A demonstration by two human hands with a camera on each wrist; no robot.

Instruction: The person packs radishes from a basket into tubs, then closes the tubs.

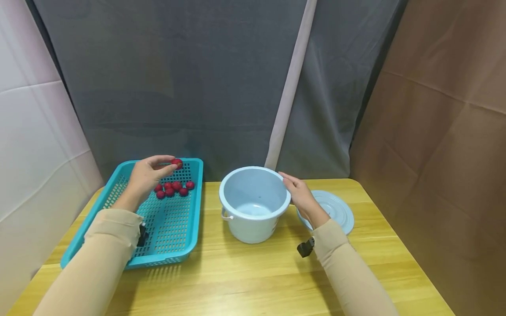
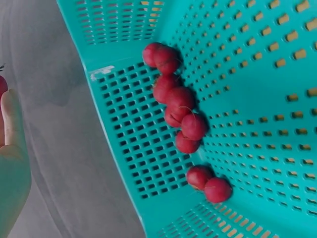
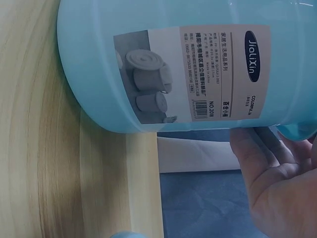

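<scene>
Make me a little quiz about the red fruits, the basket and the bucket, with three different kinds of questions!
1. True or false: the left hand pinches one red fruit above the teal basket.
2. What does the right hand touch?
A. the lid
B. the rim of the bucket
C. the basket
3. Fill in the missing word: the round lid lies on the table, to the ____ of the pale blue bucket in the head view.

Key
1. True.
2. B; the fingers rest on the rim.
3. Right.
</scene>
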